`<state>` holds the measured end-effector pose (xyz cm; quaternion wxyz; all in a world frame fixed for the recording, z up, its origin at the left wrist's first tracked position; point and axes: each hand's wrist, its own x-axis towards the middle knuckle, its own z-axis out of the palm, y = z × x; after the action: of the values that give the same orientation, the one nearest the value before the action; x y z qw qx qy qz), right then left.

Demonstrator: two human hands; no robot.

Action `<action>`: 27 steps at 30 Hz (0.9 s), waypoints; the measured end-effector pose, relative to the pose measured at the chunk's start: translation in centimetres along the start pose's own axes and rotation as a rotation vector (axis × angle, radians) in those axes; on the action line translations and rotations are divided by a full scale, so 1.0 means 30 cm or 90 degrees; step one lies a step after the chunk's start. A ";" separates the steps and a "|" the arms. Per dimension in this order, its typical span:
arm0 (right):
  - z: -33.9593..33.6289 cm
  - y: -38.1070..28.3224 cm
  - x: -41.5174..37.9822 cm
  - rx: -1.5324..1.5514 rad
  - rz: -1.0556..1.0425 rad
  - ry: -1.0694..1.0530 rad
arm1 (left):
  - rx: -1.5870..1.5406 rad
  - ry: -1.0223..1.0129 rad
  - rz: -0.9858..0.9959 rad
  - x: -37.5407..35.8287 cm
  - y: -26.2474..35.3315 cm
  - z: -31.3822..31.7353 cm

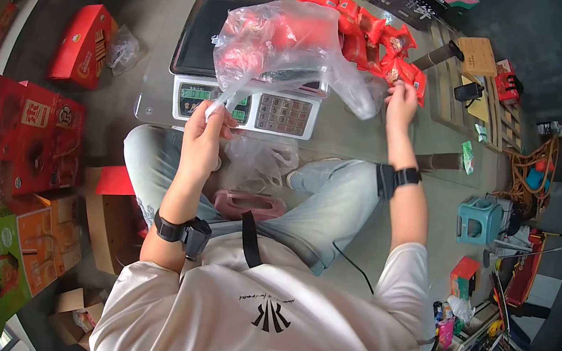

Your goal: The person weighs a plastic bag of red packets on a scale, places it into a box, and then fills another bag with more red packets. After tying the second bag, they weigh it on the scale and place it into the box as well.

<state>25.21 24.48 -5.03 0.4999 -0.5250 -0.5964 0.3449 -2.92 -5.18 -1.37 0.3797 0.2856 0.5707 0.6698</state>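
Observation:
A clear plastic bag (282, 39) with red packets inside lies on the black pan of a digital scale (193, 34). My left hand (207, 129) pinches one handle of the bag, just in front of the scale's lit display. Several red sealed packets (367, 30) are heaped on the glass table behind and to the right of the bag. My right hand (401, 100) reaches to the nearest red packet (403, 72), its fingertips at the packet's lower edge. Whether those fingers grip it, I cannot make out. The bag's other handle (363, 99) droops beside my right hand.
The glass table (155, 97) has dark posts at its edges. A red box (82, 43) and a crumpled clear bag (123, 51) are on the left. Large cartons (28, 133) stand nearer on that side. A wooden pallet (463, 108) and a blue stool (478, 220) are at the right.

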 end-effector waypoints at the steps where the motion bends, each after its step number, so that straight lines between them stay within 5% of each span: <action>1: -0.028 0.127 0.100 -0.192 -0.147 0.077 | -0.020 -0.020 -0.004 0.004 -0.002 0.001; 3: -0.087 0.223 0.213 -0.532 -0.071 0.068 | -0.003 -0.016 -0.004 -0.007 0.027 0.026; 6: -0.110 0.265 0.238 -0.709 -0.002 -0.083 | 0.043 -0.042 0.009 -0.026 0.048 0.037; 11: -0.072 0.246 0.142 -0.848 0.039 -0.108 | 0.023 -0.031 0.025 -0.032 0.056 0.033; 15: -0.081 0.249 0.025 -0.778 0.039 -0.109 | 0.044 0.039 0.048 -0.044 0.065 0.074; 18: -0.107 0.154 -0.101 -0.658 0.007 -0.329 | 0.386 0.190 0.366 -0.019 0.055 0.077; 21: -0.137 -0.123 -0.276 -0.390 0.120 -0.662 | 0.291 0.156 0.305 -0.017 0.093 0.105; 23: -0.151 -0.244 -0.346 -0.275 0.081 -0.868 | 0.191 0.099 0.254 -0.023 0.113 0.123; 27: -0.075 -0.373 -0.425 0.031 0.003 -0.827 | 0.006 0.008 0.229 -0.004 0.085 0.160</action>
<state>23.58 9.48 3.05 0.0488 -0.1992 -0.7682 0.6065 0.60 -2.80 2.02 0.2489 0.3810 0.5158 0.7258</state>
